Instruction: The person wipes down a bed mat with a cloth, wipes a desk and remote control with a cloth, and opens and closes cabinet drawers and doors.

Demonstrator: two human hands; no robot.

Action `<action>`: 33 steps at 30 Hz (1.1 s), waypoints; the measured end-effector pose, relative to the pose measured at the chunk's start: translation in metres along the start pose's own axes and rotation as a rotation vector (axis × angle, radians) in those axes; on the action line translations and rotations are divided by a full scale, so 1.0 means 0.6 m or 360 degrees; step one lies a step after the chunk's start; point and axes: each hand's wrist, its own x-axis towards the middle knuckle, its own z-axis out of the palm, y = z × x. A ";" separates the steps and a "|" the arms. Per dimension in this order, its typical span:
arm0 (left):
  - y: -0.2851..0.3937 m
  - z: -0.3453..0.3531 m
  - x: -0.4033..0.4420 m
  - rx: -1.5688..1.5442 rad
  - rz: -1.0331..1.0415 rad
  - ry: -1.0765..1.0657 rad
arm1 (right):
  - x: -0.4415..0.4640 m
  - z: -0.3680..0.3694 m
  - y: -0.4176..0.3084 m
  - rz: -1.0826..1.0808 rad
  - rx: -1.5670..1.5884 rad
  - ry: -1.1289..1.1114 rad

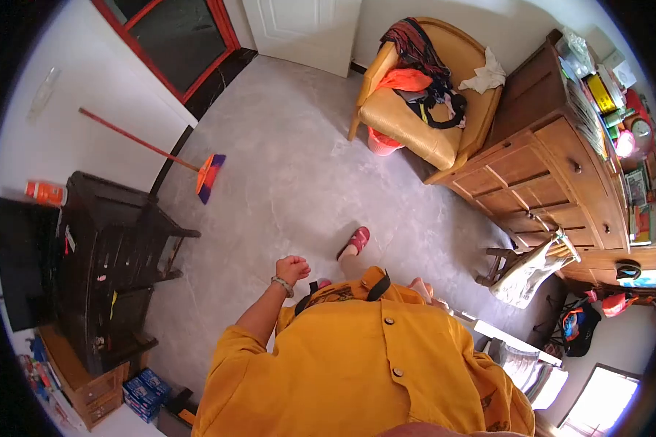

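Note:
My left hand [292, 269] hangs in front of my body over the grey floor, its fingers curled into a loose fist with nothing visible in it. A pale bracelet [283, 286] circles that wrist. Only part of my right hand [422, 289] shows at the right hem of my mustard-yellow buttoned shirt [342, 357]; its fingers cannot be made out. Below the hem, one foot in a red shoe [358, 239] is stepped forward. Dark strap-like pieces [379, 287] lie near the hem. Neither hand visibly touches any furniture.
A broom [210, 178] leans by the left wall, near a dark wooden cabinet [113, 284]. Ahead stands a tan armchair [408, 120] with clothes, a pink bin [383, 143] beneath it. To the right are a cluttered wooden sideboard [554, 175] and a cloth-draped small chair [532, 273].

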 end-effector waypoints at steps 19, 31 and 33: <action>0.233 0.356 0.335 0.0379 -0.0075 -0.0146 | 0.141 -0.098 -0.040 0.0335 0.1103 0.0143; 0.184 0.614 0.880 0.0061 -0.0306 0.0181 | -0.028 0.099 0.074 0.0606 0.0815 0.0286; 0.168 0.640 0.954 0.0158 -0.0296 0.0147 | -0.040 0.131 0.090 0.0520 0.0523 0.0259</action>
